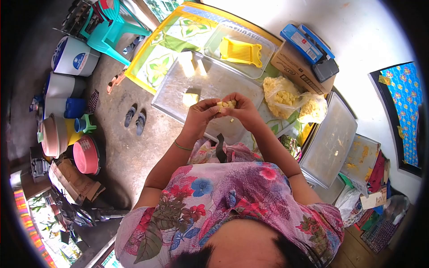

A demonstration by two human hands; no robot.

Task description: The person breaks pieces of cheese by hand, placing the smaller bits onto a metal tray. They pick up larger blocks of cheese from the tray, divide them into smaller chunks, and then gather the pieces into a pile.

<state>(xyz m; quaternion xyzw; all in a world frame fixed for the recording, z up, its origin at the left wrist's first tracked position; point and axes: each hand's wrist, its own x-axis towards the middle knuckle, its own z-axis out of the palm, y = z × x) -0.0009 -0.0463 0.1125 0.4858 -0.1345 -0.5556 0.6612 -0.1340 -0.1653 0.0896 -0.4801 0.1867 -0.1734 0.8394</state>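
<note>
My left hand [203,115] and my right hand [241,110] meet above a metal tray [174,91], fingers closed around small pale yellow pieces [226,104]. One small piece [232,119] shows just below the fingers. Left of my left hand, a pale yellow block [190,99] rests on the tray. Farther up on the tray are a whitish block [187,64] and a narrow pale strip [201,68]. A yellow slotted plastic tool [241,51] lies in a clear container [267,50] beyond the tray.
Plastic bags of yellow pieces [283,97] lie on the right, near a cardboard box [297,67] with blue packages [301,42] on it. Large trays [328,140] lean at the right. Slippers [140,123], basins [86,154] and a green chair [105,33] stand on the left.
</note>
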